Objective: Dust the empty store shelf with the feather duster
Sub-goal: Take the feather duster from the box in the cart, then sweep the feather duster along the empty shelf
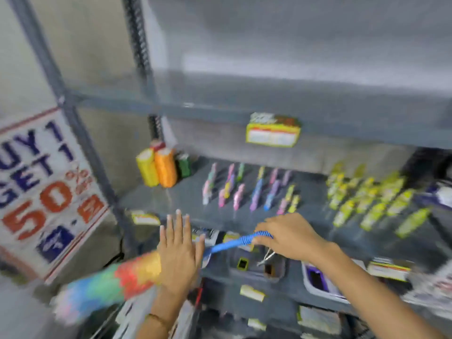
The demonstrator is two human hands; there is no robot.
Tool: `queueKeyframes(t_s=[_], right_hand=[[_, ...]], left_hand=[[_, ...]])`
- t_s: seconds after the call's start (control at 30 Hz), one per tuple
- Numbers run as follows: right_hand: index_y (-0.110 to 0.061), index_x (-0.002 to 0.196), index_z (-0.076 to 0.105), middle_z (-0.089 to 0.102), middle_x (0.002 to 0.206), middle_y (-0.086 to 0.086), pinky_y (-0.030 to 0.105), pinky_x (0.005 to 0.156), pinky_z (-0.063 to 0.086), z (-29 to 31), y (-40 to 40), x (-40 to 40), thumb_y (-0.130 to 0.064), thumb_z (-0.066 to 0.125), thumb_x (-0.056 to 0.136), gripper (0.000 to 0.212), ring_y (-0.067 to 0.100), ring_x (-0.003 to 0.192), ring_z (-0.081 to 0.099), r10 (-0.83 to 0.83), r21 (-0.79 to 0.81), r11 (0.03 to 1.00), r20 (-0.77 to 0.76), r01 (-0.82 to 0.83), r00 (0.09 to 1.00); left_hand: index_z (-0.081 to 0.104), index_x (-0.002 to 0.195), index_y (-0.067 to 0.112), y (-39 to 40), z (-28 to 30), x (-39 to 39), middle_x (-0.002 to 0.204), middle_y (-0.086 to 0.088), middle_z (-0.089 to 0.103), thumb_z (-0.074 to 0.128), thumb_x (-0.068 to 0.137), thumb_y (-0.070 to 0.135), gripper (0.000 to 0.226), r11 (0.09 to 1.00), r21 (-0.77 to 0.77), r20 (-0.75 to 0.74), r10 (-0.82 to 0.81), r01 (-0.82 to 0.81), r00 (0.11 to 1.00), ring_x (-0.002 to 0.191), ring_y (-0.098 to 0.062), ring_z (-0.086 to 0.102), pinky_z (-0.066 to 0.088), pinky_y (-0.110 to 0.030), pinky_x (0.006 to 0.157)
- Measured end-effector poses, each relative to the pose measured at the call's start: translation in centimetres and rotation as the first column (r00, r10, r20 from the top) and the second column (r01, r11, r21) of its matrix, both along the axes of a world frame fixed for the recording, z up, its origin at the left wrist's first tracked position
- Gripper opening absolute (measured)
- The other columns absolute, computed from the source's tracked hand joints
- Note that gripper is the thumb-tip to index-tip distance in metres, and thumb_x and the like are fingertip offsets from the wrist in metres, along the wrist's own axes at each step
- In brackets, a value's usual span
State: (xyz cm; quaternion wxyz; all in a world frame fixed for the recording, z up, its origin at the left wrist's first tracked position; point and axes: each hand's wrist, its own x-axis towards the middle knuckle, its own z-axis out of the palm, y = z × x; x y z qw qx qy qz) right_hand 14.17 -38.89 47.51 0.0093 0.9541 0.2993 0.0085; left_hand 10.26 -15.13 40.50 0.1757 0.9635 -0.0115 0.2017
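Head view: I judge we're pre-sweep. Right hand point(288, 237) has fingers clenched on the blue ribbed handle point(234, 242) of the feather duster point(110, 282), whose rainbow head hangs low left, below the stocked shelves. Left hand point(179, 250) is flat, fingers spread, holding nothing. Next: lift the duster up to the empty shelf point(281, 94) above.
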Motion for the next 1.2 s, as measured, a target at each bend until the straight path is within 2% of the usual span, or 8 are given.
queueKeyframes(t_s=[0.1,0.3,0.53,0.67,0.8,0.97,1.13,1.2], right_hand=[[-0.034,0.104,0.063,0.071,0.101,-0.007,0.03,0.067,0.045,5.9,-5.7,-3.3,-0.061,0.041,0.088,0.039,0.017,0.096,0.065,-0.152,0.167,0.978,0.153,0.126,0.976],[-0.031,0.098,0.066,0.073,0.089,-0.004,0.032,0.063,0.046,14.2,-14.1,-10.1,-0.058,0.045,0.088,0.036,0.023,0.086,0.068,-0.478,0.435,0.845,0.35,0.312,0.805],[-0.014,0.106,0.054,0.069,0.094,0.013,0.038,0.065,0.042,19.1,-21.3,-13.8,-0.043,0.038,0.097,0.034,0.037,0.086,0.063,-0.724,0.428,0.68,0.268,0.595,0.636],[-0.018,0.127,0.046,0.068,0.091,0.013,0.036,0.064,0.042,20.2,-23.9,-14.8,-0.036,0.042,0.098,0.034,0.033,0.08,0.063,-0.802,0.533,0.559,0.153,0.635,0.577],[-0.037,0.148,0.019,0.064,0.089,0.01,0.033,0.053,0.035,19.5,-26.2,-14.8,-0.029,0.03,0.102,0.048,0.029,0.069,0.055,-0.866,0.454,0.495,0.186,0.74,0.465],[-0.03,0.148,0.025,0.056,0.073,0.008,0.028,0.041,0.024,18.9,-28.4,-15.5,-0.016,0.03,0.102,0.049,0.016,0.046,0.033,-0.953,0.47,0.303,0.144,0.829,0.266],[-0.007,0.133,0.043,0.063,0.093,0.016,0.035,0.06,0.038,19.1,-28.6,-15.5,-0.01,0.031,0.099,0.036,0.029,0.075,0.053,-0.983,0.378,0.174,0.126,0.909,0.136],[-0.006,0.126,0.048,0.062,0.093,0.014,0.035,0.062,0.038,19.6,-27.9,-14.8,-0.007,0.033,0.097,0.032,0.03,0.076,0.055,-0.979,0.293,0.184,0.139,0.938,0.148]], left_hand=[[0.05,0.126,-0.004,-3.6,6.9,1.1,0.14,-0.026,0.042,0.011,0.094,0.056,0.079,0.987,-0.003,0.182,-0.158,0.161,0.971,0.131,-0.046,0.033,0.019,-0.052,0.109],[0.051,0.123,-0.003,-13.3,20.5,3.9,0.142,-0.025,0.041,0.02,0.093,0.057,0.074,0.91,0.18,0.516,-0.411,0.374,0.752,0.135,-0.044,0.026,0.015,-0.055,0.111],[0.05,0.123,-0.001,-26.9,29.8,6.9,0.145,-0.024,0.037,0.037,0.091,0.047,0.059,0.83,0.273,0.638,-0.535,0.487,0.554,0.136,-0.046,0.025,0.017,-0.059,0.11],[0.044,0.128,-0.004,-33.6,31.0,8.0,0.146,-0.027,0.033,0.042,0.092,0.048,0.063,0.813,0.228,0.58,-0.556,0.536,0.596,0.137,-0.045,0.023,0.014,-0.059,0.113],[0.039,0.133,-0.003,-37.5,28.8,8.4,0.147,-0.028,0.031,0.048,0.092,0.044,0.063,0.79,0.109,0.507,-0.567,0.604,0.649,0.137,-0.043,0.023,0.014,-0.056,0.113],[0.039,0.132,-0.009,-36.3,22.9,10.3,0.144,-0.032,0.031,0.019,0.09,0.057,0.081,0.831,0.121,0.367,-0.545,0.542,0.754,0.136,-0.047,0.023,0.011,-0.055,0.113],[0.029,0.138,-0.007,-35.5,20.9,12.0,0.15,-0.03,0.021,0.029,0.095,0.05,0.071,0.863,0.195,0.25,-0.503,0.465,0.827,0.14,-0.043,0.011,0.004,-0.051,0.117],[0.028,0.139,-0.004,-35.5,20.8,12.1,0.151,-0.027,0.021,0.026,0.095,0.051,0.071,0.856,0.243,0.258,-0.51,0.456,0.821,0.141,-0.04,0.01,0.003,-0.048,0.116]])
